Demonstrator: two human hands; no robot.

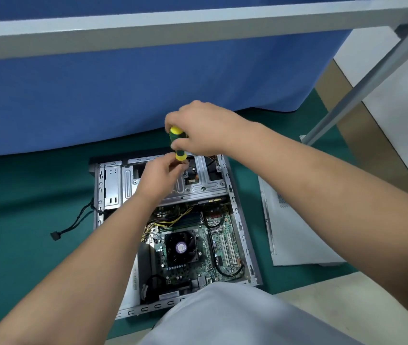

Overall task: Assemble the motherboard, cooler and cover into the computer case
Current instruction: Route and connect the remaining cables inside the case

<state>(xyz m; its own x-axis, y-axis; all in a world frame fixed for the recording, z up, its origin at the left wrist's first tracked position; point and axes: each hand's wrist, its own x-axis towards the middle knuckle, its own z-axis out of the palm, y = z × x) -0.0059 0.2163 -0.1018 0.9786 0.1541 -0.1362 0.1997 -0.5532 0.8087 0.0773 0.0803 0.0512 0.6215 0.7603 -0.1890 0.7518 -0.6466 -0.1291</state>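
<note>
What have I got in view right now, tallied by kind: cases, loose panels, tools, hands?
Computer case: 1
Loose cover panel: 1
Screwdriver: 1
Hands: 2, left hand, right hand
Total: 5

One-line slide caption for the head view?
Right hand grips a screwdriver above the open computer case; left hand steadies its tip.

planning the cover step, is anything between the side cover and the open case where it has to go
Yes: both forearms and the screwdriver, held by the right hand and left hand, are over the open case. The cover lies beside it.
</note>
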